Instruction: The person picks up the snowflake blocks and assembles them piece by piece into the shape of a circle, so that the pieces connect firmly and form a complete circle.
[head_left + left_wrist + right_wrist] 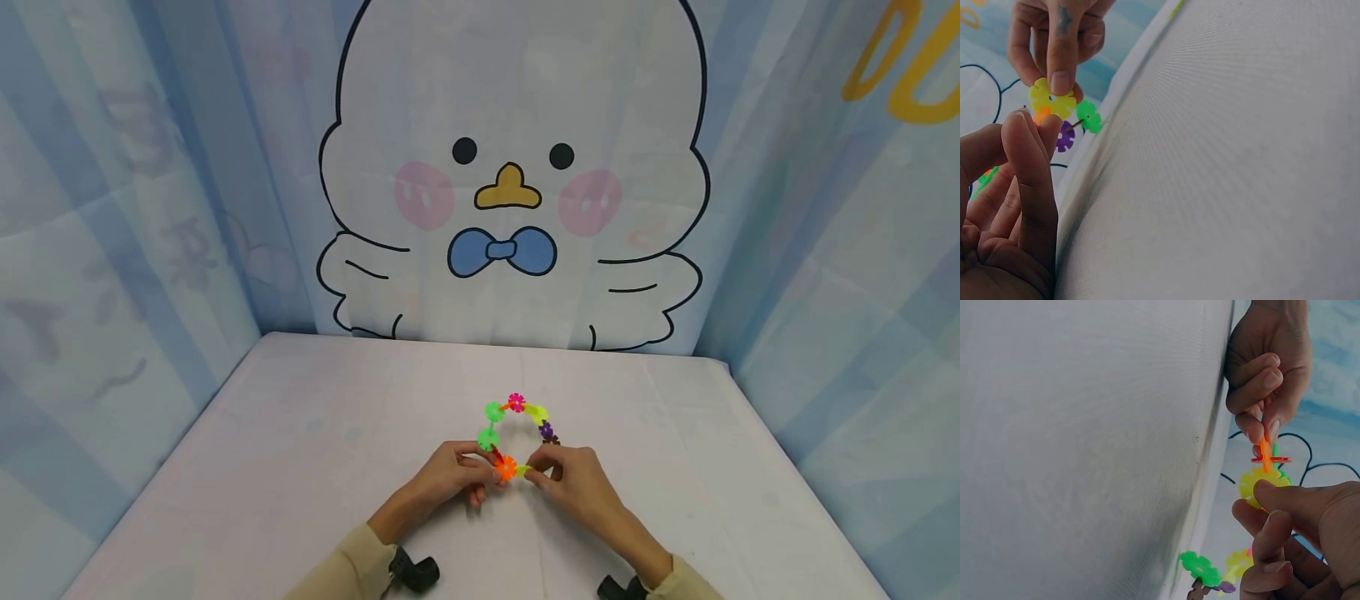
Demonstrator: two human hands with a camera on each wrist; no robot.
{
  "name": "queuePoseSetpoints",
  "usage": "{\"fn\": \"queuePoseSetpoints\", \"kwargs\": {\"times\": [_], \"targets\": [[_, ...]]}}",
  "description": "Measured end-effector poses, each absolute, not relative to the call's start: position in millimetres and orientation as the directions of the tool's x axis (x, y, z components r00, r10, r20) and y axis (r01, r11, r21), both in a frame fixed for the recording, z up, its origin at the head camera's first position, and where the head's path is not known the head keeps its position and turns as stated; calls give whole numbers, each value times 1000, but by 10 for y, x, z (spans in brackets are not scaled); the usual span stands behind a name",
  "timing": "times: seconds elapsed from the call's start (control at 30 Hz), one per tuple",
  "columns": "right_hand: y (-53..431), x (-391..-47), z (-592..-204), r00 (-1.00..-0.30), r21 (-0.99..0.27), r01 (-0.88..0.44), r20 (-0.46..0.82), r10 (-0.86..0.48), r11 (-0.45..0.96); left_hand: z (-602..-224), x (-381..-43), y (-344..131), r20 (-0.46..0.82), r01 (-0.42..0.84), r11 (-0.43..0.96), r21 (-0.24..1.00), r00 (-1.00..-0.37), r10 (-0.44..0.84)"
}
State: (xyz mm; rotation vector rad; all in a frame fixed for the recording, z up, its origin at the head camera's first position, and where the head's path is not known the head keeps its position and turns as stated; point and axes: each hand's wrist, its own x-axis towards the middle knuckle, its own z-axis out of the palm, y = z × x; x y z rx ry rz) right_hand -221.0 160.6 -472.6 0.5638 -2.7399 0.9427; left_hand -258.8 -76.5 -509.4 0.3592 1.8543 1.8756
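Notched plastic flower discs are linked into a curved chain above the table. My left hand (456, 473) pinches an orange disc (507, 468) at the chain's near side. Slotted into it is a yellow disc (1249, 486), which my right hand (577, 487) pinches between thumb and index finger. From the orange disc, the chain runs through a red disc (497, 456), green discs (488, 439), a pink disc (517, 402), another yellow disc (540, 413) and a purple disc (546, 430). Beyond, the right wrist view has a brown disc (1197, 590) and a green disc (1200, 569), apart from the pinched yellow one.
A white-covered table (300, 467) lies under both hands. Behind it hangs a curtain (510, 308) with a cartoon bird, and blue-and-white curtains (112, 250) close in the sides. Black wrist devices (416, 572) sit at both sleeves.
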Motion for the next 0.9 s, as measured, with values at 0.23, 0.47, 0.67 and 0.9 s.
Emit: {"fn": "queuePoseSetpoints", "kwargs": {"times": [0.23, 0.47, 0.67, 0.9], "targets": [[1557, -2201, -4732, -901, -534, -421, 338, -272, 733, -5087, -2584, -776, -139, -145, 27, 989, -858, 494], [1509, -2177, -4738, -878, -505, -448, 401, -260, 738, -5096, -2576, -771, -122, -132, 13, 991, -864, 488], [1472, -2162, -4739, -857, -476, -474, 444, -262, 741, -5105, -2574, -766, -114, -119, 18, 993, -874, 472], [1436, -2161, -4769, -821, -434, -523, 488, -297, 733, -5111, -2580, -762, -118, -124, 17, 992, -876, 468]]}}
